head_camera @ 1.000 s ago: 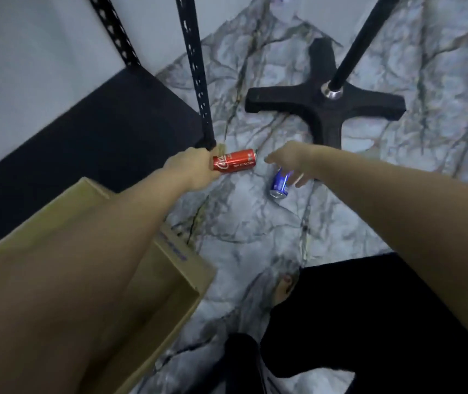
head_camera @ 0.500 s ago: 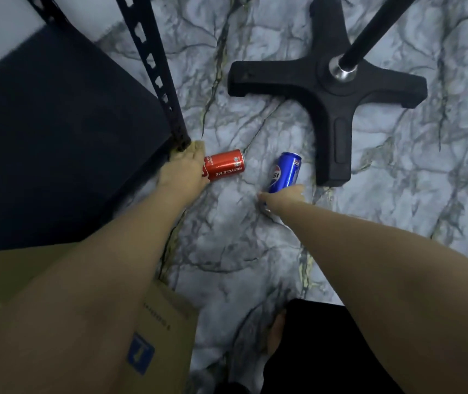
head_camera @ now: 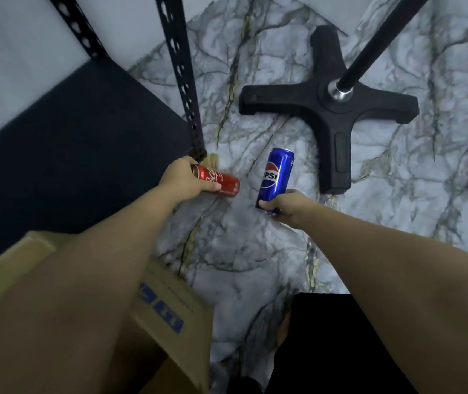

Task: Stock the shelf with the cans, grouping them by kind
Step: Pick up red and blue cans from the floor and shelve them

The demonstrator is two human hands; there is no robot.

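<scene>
Cardboard comes first: a brown cardboard box with blue print (head_camera: 170, 314) sits nearest, at the bottom left, partly hidden under the left arm. To its right, at the bottom edge, is a dark black cloth shape (head_camera: 326, 351); I cannot tell what it is. Both rest on a grey and white marble floor with dark veins (head_camera: 241, 251).

Two bare arms reach out over that floor. The left hand (head_camera: 181, 180) is wrapped around one end of a red Coca-Cola can (head_camera: 218, 181). This can lies on its side, low over the floor, and its free end points right. I cannot tell if it touches the floor. The right hand (head_camera: 287, 207) is curled around the near end of a tall blue Pepsi can (head_camera: 275, 177). That can is tilted, with its top pointing away and a bit right. The thumb shows on the can's left side. The two cans are near each other but do not touch, red on the left and blue on the right.

Just past the left hand stands a black metal shelf post with holes (head_camera: 181, 78), and its foot is right by the red can. Left of the post is a flat dark shelf board (head_camera: 70, 143). Farther off on the right is a black cross-shaped stand base (head_camera: 326, 115) with a black pole (head_camera: 380, 38) rising from its middle. The blue can's top is near one leg of that base.
</scene>
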